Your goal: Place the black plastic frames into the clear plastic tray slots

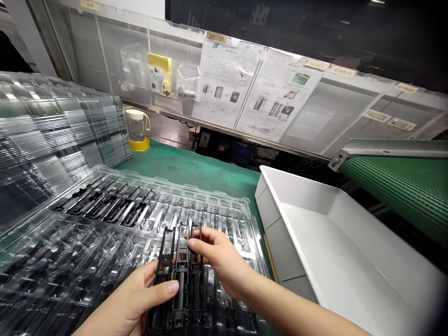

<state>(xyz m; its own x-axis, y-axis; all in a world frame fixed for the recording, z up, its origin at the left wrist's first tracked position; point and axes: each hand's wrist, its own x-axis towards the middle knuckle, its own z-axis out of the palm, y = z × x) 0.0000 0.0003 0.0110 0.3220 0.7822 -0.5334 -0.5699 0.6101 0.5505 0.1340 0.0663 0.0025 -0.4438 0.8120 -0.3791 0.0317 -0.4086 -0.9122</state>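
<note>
My left hand (138,298) holds a fanned bunch of three long black plastic frames (180,275) from below, thumb pressed across their front. My right hand (215,256) pinches the upper part of the rightmost frame between thumb and fingers. Both hands hover over a clear plastic blister tray (210,210) with rows of narrow slots. Several black frames (108,203) lie in the tray's far left slots; the other slots look bare.
A tall stack of clear trays (52,135) stands at the left. A white bin (336,242) sits to the right, a green conveyor belt (402,186) beyond it. A jar (136,126) on a yellow tape roll (139,143) stands at the back on the green mat (196,170).
</note>
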